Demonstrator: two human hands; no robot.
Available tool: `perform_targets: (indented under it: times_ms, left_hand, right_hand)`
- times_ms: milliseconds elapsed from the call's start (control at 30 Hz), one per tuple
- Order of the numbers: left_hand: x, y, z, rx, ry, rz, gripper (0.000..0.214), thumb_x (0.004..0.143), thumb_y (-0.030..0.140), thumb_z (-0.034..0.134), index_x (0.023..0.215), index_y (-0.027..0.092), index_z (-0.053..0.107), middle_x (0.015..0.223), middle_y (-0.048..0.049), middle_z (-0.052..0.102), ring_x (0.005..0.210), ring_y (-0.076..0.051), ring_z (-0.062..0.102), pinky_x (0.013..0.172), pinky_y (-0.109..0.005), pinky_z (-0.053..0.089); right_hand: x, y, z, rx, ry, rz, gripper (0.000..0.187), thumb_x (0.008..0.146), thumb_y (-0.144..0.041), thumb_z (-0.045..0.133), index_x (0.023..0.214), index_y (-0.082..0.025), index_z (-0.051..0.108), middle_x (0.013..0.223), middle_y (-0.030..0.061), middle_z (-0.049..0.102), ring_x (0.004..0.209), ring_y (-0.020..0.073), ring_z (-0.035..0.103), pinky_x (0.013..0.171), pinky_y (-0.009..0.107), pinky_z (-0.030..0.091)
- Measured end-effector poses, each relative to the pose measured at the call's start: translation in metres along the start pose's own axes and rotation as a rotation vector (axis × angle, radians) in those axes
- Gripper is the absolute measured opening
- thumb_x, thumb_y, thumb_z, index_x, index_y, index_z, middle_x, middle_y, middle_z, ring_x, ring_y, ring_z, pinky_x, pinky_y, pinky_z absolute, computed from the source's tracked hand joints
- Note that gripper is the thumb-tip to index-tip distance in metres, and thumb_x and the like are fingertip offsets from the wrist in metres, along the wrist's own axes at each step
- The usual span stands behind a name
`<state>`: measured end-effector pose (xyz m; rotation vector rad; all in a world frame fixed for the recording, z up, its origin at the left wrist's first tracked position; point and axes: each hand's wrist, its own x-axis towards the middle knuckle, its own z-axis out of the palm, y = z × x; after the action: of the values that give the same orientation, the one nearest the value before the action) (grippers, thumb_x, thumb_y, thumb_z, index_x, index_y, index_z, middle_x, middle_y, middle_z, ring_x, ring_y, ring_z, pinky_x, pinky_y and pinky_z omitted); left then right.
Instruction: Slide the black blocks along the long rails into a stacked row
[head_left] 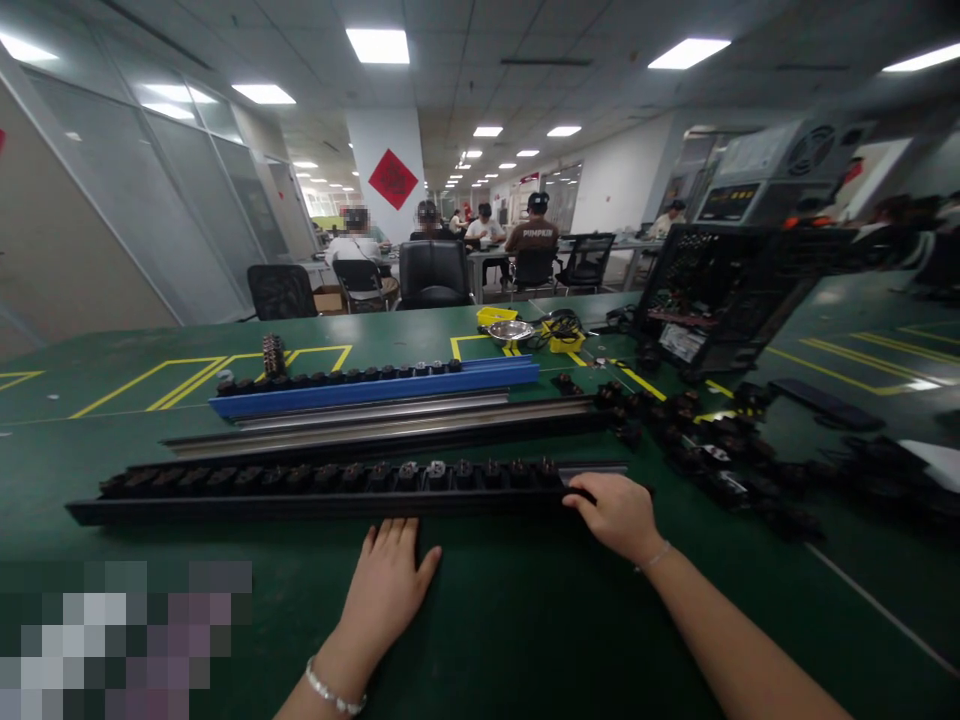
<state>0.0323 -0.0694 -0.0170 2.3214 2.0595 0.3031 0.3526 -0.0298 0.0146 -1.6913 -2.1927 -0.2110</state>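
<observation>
We are resting the left hand [386,590] flat, grip apart, on the table [525,620] at 6 o'clock. The right hand [619,515] is clamping its grip on the black rail [225,510] at its 3 o'clock end. Tilting that end is probably risking its sockets [435,470] sliding out.

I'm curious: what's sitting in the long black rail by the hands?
Small black parts in a row fill the long black rail. The right hand covers its right end, hiding whatever is there.

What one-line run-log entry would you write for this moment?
left hand: flat on green table, by long black component-filled rail | right hand: curled on rail's right end | loose black components: heaped at right
</observation>
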Motion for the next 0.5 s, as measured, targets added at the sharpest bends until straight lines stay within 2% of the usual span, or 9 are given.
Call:
perform_targets:
  times_ms: [100, 200, 333, 400, 500]
  left_hand:
    - [-0.010, -0.003, -0.010, -0.030, -0.007, -0.004, 0.042, 0.088, 0.033, 0.044, 0.122, 0.014, 0.057, 0.125, -0.0119, 0.062, 0.120, -0.025, 0.054, 0.106, -0.045, 0.037]
    - [-0.008, 0.001, -0.021, -0.084, 0.075, 0.033, 0.034, 0.091, 0.031, 0.038, 0.112, 0.020, 0.063, 0.108, -0.0061, 0.070, 0.103, -0.020, 0.063, 0.101, -0.043, 0.043]
    - [0.014, 0.018, -0.027, -0.111, 0.350, 0.284, 0.034, 0.088, 0.027, 0.046, 0.119, 0.019, 0.058, 0.128, -0.0076, 0.060, 0.126, -0.023, 0.048, 0.108, -0.044, 0.037]
    - [0.032, 0.031, -0.027, -0.093, 0.424, 0.324, 0.036, 0.087, 0.025, 0.047, 0.121, 0.019, 0.057, 0.134, -0.0086, 0.055, 0.132, -0.024, 0.040, 0.110, -0.045, 0.034]
    - [0.059, 0.050, -0.023, -0.057, 0.466, 0.300, 0.042, 0.088, 0.034, 0.048, 0.127, 0.018, 0.052, 0.141, -0.0095, 0.048, 0.137, -0.026, 0.033, 0.113, -0.050, 0.028]
  right_hand:
    - [0.001, 0.004, 0.009, 0.011, 0.007, 0.003, 0.021, 0.084, -0.036, 0.054, 0.081, -0.023, 0.070, 0.083, 0.0023, 0.072, 0.079, 0.0189, 0.065, 0.069, 0.029, 0.043]
    - [0.004, 0.007, 0.016, 0.028, -0.007, -0.001, 0.020, 0.083, -0.036, 0.054, 0.077, -0.022, 0.068, 0.080, 0.0028, 0.071, 0.076, 0.0190, 0.064, 0.068, 0.030, 0.041]
    - [0.013, 0.010, 0.018, 0.054, -0.065, 0.000, 0.021, 0.084, -0.037, 0.052, 0.079, -0.022, 0.066, 0.083, 0.0036, 0.070, 0.080, 0.0193, 0.062, 0.072, 0.031, 0.040]
    - [0.021, 0.009, 0.016, 0.050, -0.103, 0.027, 0.023, 0.083, -0.040, 0.051, 0.080, -0.022, 0.065, 0.081, 0.0039, 0.069, 0.081, 0.0203, 0.062, 0.074, 0.032, 0.040]
    - [0.032, 0.005, 0.013, 0.062, -0.191, 0.060, 0.036, 0.086, -0.050, 0.043, 0.079, -0.023, 0.064, 0.079, 0.0030, 0.069, 0.078, 0.0209, 0.062, 0.072, 0.033, 0.039]
